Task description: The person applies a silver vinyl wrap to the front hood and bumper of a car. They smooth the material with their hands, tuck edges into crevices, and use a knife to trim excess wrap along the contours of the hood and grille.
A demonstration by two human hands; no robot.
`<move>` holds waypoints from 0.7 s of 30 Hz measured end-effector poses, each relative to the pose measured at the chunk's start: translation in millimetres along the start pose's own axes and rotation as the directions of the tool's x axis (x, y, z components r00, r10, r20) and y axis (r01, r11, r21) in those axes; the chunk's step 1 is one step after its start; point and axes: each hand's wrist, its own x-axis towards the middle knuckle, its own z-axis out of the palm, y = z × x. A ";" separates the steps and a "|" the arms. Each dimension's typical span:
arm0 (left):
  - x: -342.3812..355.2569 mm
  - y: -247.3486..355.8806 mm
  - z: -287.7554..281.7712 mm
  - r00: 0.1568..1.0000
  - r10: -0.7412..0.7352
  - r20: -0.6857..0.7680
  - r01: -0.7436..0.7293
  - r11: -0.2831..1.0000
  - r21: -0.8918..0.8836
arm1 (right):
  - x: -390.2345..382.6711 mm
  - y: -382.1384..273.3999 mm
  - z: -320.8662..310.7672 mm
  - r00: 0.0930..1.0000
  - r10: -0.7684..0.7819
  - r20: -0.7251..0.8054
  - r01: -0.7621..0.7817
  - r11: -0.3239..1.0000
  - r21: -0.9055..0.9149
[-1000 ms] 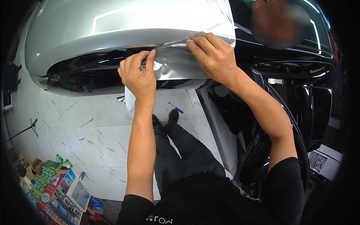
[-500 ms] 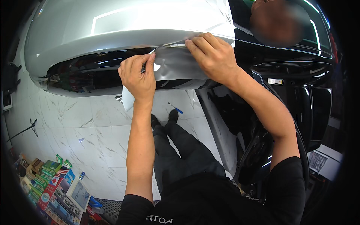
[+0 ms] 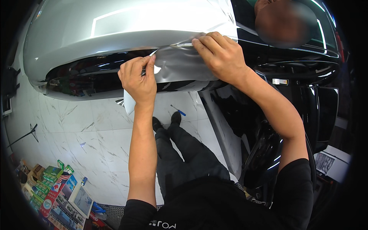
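A sheet of grey film (image 3: 178, 65) is stretched between my two hands over the side of a black car panel (image 3: 76, 76). My left hand (image 3: 140, 78) is closed in a pinch on the film's left edge, where a pale strip shows at the fingertips. Below that hand hangs a light, loose flap (image 3: 129, 104). Over at the upper right edge, my right hand (image 3: 222, 55) grips the film with bent fingers near the rim of the silver hood (image 3: 134, 23). Small wrinkles and a bright reflection mark the film beside my left thumb.
An open black car door (image 3: 264, 161) stands at my right. Near my shoes a blue-handled screwdriver (image 3: 181, 112) lies on the white tiled floor (image 3: 103, 149). Stacked boxes (image 3: 46, 180) fill the lower left. Another person (image 3: 285, 23) is across the car at the upper right.
Both hands hold the film much as before. My right hand has shifted slightly right and my left hand slightly left, with the film a little more taut.
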 end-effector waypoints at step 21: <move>0.0 3.8 1.4 1.000 -0.023 0.002 0.023 1.000 0.004 | -6.6 42.6 -11.3 0.991 -0.129 0.036 0.129 0.992 -0.008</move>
